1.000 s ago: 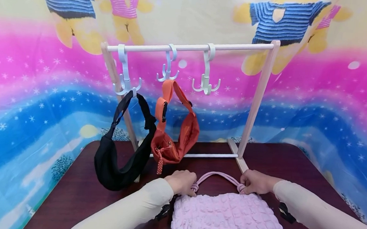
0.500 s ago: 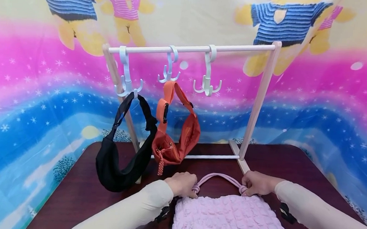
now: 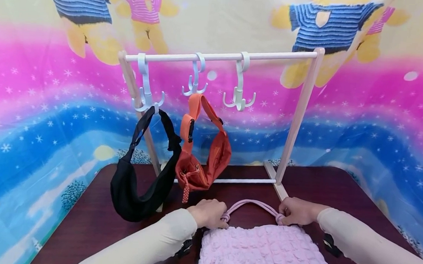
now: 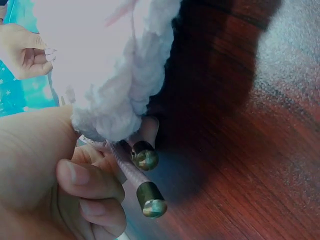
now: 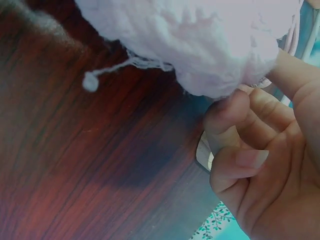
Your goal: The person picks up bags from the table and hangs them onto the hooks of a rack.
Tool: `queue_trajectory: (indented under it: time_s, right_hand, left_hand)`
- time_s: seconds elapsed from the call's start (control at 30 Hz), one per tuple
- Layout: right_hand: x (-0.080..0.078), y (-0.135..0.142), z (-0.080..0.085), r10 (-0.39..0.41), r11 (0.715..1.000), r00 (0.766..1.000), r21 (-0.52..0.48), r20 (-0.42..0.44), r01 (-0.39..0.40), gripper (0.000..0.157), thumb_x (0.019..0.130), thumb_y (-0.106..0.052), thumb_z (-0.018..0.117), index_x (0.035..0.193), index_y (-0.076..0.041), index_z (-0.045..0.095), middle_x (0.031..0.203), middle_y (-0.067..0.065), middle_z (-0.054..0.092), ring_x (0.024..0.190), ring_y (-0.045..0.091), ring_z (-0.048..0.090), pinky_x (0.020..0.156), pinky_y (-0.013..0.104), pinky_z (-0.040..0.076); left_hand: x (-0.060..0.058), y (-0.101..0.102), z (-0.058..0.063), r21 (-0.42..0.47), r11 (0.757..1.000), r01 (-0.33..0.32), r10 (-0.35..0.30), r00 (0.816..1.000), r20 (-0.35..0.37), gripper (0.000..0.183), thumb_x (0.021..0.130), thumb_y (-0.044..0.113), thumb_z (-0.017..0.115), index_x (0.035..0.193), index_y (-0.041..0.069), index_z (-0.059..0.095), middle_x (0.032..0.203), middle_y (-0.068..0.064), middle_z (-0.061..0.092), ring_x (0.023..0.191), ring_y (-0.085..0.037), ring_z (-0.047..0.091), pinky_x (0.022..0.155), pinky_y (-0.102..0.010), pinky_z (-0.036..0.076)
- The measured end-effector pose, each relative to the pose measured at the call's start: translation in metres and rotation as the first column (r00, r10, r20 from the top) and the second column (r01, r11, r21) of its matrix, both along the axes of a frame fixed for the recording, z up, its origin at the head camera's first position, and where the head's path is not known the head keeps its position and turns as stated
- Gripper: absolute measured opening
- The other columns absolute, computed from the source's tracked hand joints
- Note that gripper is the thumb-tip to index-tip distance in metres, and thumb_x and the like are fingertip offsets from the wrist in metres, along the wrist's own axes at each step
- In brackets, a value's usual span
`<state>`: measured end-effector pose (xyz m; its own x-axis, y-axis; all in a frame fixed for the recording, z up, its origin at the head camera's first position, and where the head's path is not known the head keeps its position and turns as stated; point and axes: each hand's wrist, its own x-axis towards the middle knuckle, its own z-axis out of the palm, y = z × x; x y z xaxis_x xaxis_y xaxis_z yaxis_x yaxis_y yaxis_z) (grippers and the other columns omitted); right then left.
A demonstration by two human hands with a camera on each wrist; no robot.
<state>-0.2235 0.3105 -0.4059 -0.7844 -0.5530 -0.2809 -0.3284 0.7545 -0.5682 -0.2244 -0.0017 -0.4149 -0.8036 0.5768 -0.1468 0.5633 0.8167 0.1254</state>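
A pink, puffy quilted handbag [image 3: 267,254] is at the front of the table, its two cord handles [image 3: 252,201] arching away at the top. My left hand [image 3: 209,212] pinches the bag's upper left corner by the knotted cord end. At the upper right corner, my right hand [image 3: 298,211] pinches the other side. In the left wrist view, two cord ends with metal caps [image 4: 151,200] dangle beside the curled fingers. A loose white thread [image 5: 112,70] hangs off the bag in the right wrist view. The bag's lower part runs out of the head view.
Behind the bag stands a wooden rack [image 3: 295,117] with white hooks [image 3: 239,97] on its bar. A black waist bag [image 3: 133,200] hangs from the left hook and an orange waist bag [image 3: 203,164] from the middle one. The right hook bears nothing. The dark wooden table [image 3: 79,229] lies beneath.
Both hands keep hold of the pink handbag's corners. The whole head view has shifted very slightly; the bags on the rack hang as before.
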Motion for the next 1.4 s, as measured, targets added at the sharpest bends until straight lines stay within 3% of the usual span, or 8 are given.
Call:
queue_trajectory:
  time_s: [0.8, 1.23, 1.4]
  right_hand:
    - [-0.0013, 0.0034, -0.0032, -0.030, 0.999, 0.999, -0.035, 0.025, 0.031, 0.016, 0.094, -0.020, 0.072, 0.081, -0.010, 0.072, 0.063, -0.010, 0.055, 0.052, 0.003, 0.045, 0.052, 0.020, 0.038]
    - [-0.0010, 0.0084, -0.0035, -0.005, 0.999, 1.000, -0.043, -0.010, 0.004, 0.014, 0.091, -0.016, 0.074, 0.078, -0.010, 0.072, 0.063, -0.012, 0.050, 0.053, 0.000, 0.043, 0.054, 0.019, 0.036]
    - [0.0000, 0.0099, -0.0028, 0.026, 0.997, 1.000, -0.071, -0.016, -0.027, 0.011, 0.091, -0.012, 0.073, 0.081, -0.008, 0.071, 0.066, -0.012, 0.050, 0.055, 0.000, 0.043, 0.054, 0.020, 0.037]
  left_hand:
    - [-0.0002, -0.0037, 0.0004, 0.047, 0.999, 0.021, -0.022, 1.000, 0.013, 0.041, 0.085, 0.043, 0.078, 0.064, 0.022, 0.050, 0.060, 0.009, 0.045, 0.058, -0.007, 0.047, 0.056, -0.029, 0.038]
    - [0.0010, -0.0046, -0.0026, 0.072, 0.996, 0.044, -0.043, 0.999, -0.020, 0.034, 0.086, 0.044, 0.077, 0.070, 0.024, 0.056, 0.063, 0.009, 0.047, 0.062, -0.006, 0.049, 0.059, -0.029, 0.039]
    - [0.0007, -0.0071, -0.0027, 0.110, 0.993, 0.039, -0.038, 0.999, -0.011, 0.023, 0.086, 0.043, 0.077, 0.079, 0.025, 0.065, 0.065, 0.011, 0.050, 0.064, -0.006, 0.050, 0.060, -0.028, 0.039]
